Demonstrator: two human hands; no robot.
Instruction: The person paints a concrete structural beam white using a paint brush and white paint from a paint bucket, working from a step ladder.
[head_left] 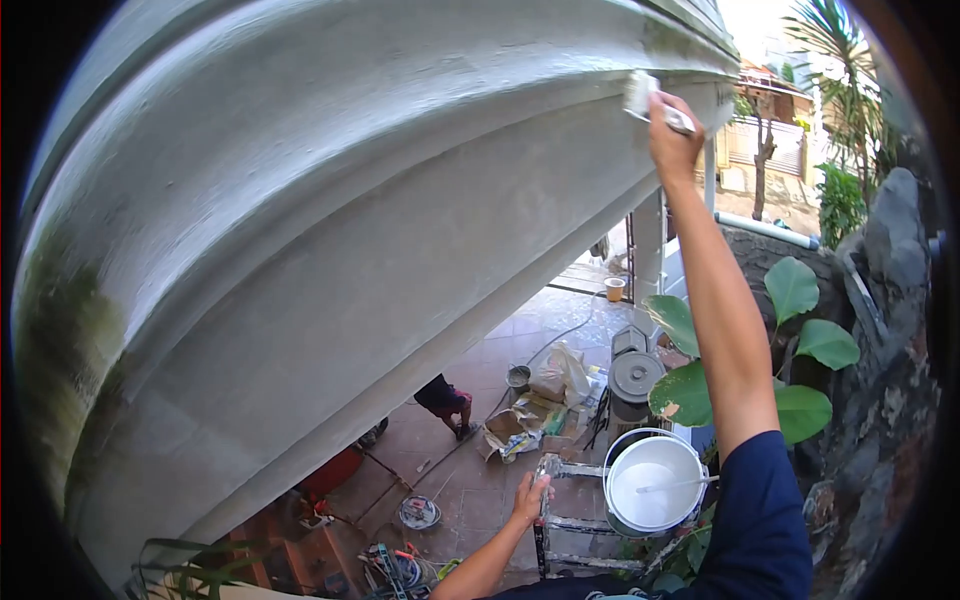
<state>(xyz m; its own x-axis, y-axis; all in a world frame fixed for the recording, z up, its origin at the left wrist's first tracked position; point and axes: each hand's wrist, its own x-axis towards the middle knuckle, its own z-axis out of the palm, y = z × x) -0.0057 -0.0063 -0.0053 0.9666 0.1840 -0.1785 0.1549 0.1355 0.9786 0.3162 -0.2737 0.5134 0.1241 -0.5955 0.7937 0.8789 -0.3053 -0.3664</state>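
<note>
High at the upper right, my right hand is closed round the handle of a white paint brush, whose bristles are against the grey-white curved wall. Low in the middle, my left hand holds the paint-spattered ladder near its top end. Beside the ladder top, a white bucket holds white paint, with a thin stick lying across it.
Far below on the tiled floor are a person, cardboard and bags, a lidded grey bin, a small bucket and tools. Large green leaves and a rough rock wall stand close on the right.
</note>
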